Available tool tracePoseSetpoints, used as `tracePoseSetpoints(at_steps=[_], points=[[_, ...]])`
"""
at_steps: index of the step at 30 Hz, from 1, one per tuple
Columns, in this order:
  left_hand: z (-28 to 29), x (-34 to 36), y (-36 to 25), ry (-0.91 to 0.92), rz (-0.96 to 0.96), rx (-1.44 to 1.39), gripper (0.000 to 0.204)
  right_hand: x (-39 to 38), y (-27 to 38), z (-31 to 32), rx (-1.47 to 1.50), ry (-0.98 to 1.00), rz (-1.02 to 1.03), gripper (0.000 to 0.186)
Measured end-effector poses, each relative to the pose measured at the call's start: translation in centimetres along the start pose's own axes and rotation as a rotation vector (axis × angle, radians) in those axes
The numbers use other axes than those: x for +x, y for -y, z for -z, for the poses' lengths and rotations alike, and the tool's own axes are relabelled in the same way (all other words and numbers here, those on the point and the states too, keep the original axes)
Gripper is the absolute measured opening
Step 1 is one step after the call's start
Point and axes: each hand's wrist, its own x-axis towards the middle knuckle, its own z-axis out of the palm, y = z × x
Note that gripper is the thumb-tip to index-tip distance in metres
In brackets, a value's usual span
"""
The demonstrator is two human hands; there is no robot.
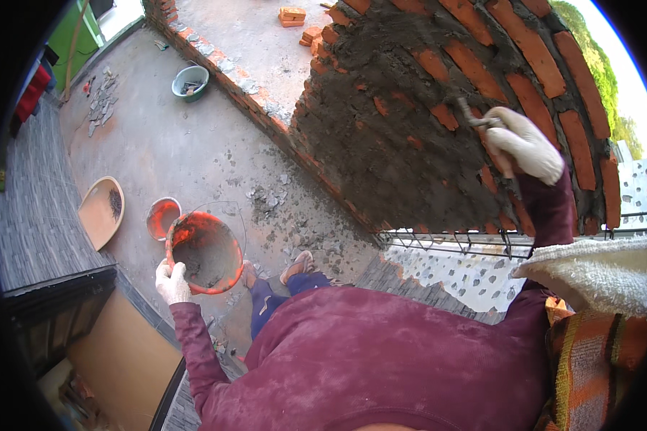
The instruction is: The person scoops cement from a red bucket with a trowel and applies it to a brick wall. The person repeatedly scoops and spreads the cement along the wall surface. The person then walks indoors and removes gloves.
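Observation:
My left hand (172, 282), in a white glove, is closed on the rim of an orange bucket (223, 280) with grey mortar inside and its wire handle standing up. My right hand (525, 144), also gloved, is closed on a trowel (471, 115) held at the brick wall (525, 43) at upper right. Grey mortar (366, 158) coats much of the wall's lower left, with patches of red brick showing through. Whether the trowel's blade touches the wall I cannot tell.
A low brick edge (230, 68) crosses the concrete floor (129, 136). Around it are loose bricks (291, 16), a grey basin (190, 82), a tan basin (101, 215) and a small orange bucket (163, 218). Steel rebar (460, 241) runs below the wall.

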Motion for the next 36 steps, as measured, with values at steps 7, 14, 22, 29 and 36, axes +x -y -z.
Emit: tracePoseSetpoints(at_steps=[7, 14, 22, 29, 36], points=[[-3.8, 0.9, -1.8, 0.107, -0.031, -0.100, 0.035, 15.6, -9.9, -12.5, -0.264, -0.078, -0.109, 0.037], [-4.5, -0.9, -2.9, 0.126, -0.041, -0.156, 0.033, 8.3, -12.4, -6.8, -0.177, -0.283, -0.081, 0.030], [-7.0, -0.4, -3.0, 0.222, -0.110, -0.030, 0.020, -1.8, -9.1, 0.0, -0.205, -0.271, -0.178, 0.020], [-7.6, -0.5, -2.9, 0.250, -0.024, -0.014, 0.032, -6.1, -8.0, -1.6, -0.976, -0.578, 0.003, 0.028], [-6.2, 0.3, 0.4, 0.182, 0.017, -0.066, 0.031, -2.8, -3.3, -11.4, -0.494, 0.016, 0.190, 0.029]])
